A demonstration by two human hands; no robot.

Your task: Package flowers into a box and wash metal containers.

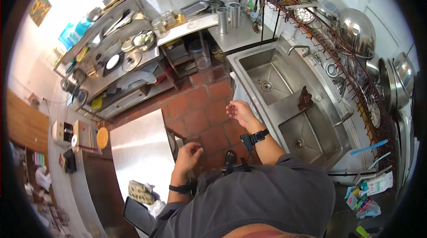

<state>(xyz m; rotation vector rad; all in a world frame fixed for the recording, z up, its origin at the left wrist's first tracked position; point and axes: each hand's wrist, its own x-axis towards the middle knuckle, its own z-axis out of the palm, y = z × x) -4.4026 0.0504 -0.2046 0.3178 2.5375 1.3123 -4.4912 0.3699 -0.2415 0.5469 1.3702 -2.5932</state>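
Note:
My left hand (pixel 189 156), fingers loosely curled with nothing visible in them, hangs beside the edge of a metal-topped table (pixel 136 141). To the right, my right hand (pixel 241 113) is held in front of the double steel sink (pixel 243 58), also half curled and holding nothing that shows. A dark brown cloth (pixel 305 99) lies on the divider between the two basins. A patterned cloth bundle (pixel 140 193) and a dark tablet-like object (pixel 138 214) rest at the table's near end.
Two steel tumblers (pixel 222 20) stand on the counter beyond the sink. A wire rack (pixel 337 54) with bowls and pans runs along the right wall. At the left is a steel shelf unit (pixel 123 74) with dishes. Red tiles (pixel 193 104) cover the floor.

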